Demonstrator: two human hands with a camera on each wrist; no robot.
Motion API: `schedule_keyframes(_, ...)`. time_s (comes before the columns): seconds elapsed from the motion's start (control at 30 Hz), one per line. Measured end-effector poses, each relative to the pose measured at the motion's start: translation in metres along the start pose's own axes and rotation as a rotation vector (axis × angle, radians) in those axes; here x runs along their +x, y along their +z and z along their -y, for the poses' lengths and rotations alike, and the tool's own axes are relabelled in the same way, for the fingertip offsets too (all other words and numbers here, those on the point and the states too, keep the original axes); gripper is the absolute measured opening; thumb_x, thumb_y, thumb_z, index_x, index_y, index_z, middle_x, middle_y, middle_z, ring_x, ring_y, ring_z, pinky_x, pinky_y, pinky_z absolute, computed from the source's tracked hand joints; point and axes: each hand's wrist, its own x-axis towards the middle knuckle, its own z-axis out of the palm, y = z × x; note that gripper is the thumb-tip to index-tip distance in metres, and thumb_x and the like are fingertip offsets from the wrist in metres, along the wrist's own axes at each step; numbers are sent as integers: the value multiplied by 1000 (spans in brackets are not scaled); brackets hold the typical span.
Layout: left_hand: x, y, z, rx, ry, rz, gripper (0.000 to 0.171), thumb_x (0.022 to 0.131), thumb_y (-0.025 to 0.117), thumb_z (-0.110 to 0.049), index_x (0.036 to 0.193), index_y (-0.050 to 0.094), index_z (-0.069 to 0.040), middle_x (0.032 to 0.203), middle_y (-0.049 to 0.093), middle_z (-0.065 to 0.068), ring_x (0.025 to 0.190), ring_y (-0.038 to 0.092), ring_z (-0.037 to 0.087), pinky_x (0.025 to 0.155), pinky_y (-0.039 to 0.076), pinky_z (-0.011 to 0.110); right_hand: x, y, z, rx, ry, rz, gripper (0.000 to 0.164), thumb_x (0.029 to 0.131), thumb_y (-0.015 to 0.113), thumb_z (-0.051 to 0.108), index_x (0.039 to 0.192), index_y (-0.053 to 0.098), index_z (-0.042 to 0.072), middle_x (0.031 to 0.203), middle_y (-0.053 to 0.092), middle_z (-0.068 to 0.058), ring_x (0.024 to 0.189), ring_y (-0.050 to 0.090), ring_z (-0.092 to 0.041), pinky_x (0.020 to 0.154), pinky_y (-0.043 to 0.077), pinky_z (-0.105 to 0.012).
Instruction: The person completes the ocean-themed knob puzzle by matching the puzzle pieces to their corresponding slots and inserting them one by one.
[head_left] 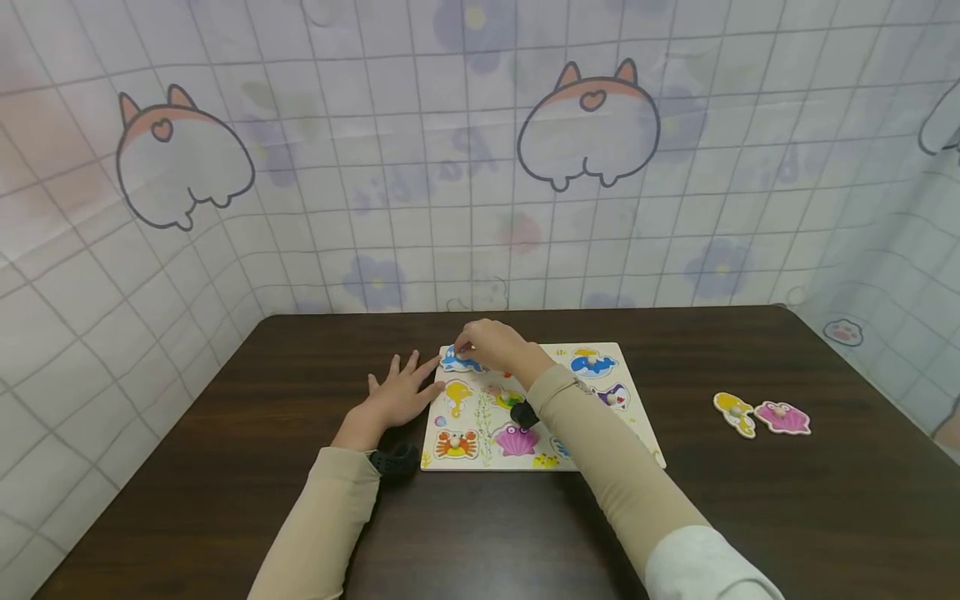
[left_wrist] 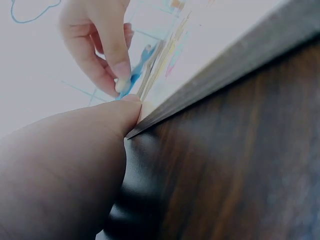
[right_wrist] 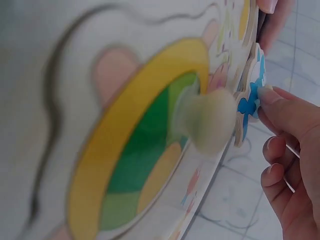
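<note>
My right hand (head_left: 491,344) is over the far left corner of a white puzzle board (head_left: 632,396). Its thumb and fingers pinch the pale knob of a blue-and-white animal-shaped puzzle piece (right_wrist: 254,102). In the right wrist view the piece stands tilted against the board, overlapping its far edge. Spread flat, my left hand (head_left: 397,396) lies beside the board's left side, with its thumb at the edge. An orange crab piece (head_left: 456,444) with a knob sits in the near left corner; a blue whale piece (head_left: 592,362) is at the far right.
On the dark wooden table (head_left: 712,517), right of the board, lie a yellow seahorse-like piece (head_left: 735,413) and a pink shell piece (head_left: 782,417), nearly touching. My right forearm (head_left: 607,442) crosses over the board's near right part. A tile-patterned curtain (head_left: 420,208) stands behind the table.
</note>
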Motion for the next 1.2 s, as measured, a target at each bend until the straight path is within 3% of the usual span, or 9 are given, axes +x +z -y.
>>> schedule_keyframes(0.33, 3, 2, 1, 20, -2, -7, 64, 110, 41, -49, 165, 25, -22, 169, 9, 22, 152, -2, 50, 110, -2, 80, 2, -2, 2, 2, 64, 40, 25, 102, 66, 16, 124, 75, 10, 126, 71, -6, 115, 66, -21, 99, 52, -34)
schedule_keyframes(0.6, 0, 2, 5, 11, -9, -9, 64, 109, 41, -50, 166, 25, -23, 169, 7, 21, 153, -4, 50, 109, -3, 80, 7, 2, 5, -2, 34, 59, 22, 102, 66, 15, 121, 77, 10, 123, 72, -5, 109, 68, -20, 97, 53, -34)
schedule_keyframes(0.87, -1, 2, 5, 5, -17, -13, 64, 109, 42, -50, 166, 25, -24, 170, 8, 20, 153, -4, 49, 109, -4, 80, 7, -1, 9, -29, 58, 84, 22, 103, 65, 15, 121, 76, 10, 123, 72, -5, 105, 68, -20, 92, 55, -33)
schedule_keyframes(1.2, 2, 2, 1, 7, -7, -13, 64, 109, 43, -49, 165, 26, -24, 169, 9, 20, 153, -3, 49, 110, -3, 79, 7, -2, 6, -36, 101, 67, 21, 102, 67, 16, 119, 77, 11, 121, 73, -5, 108, 68, -20, 96, 54, -36)
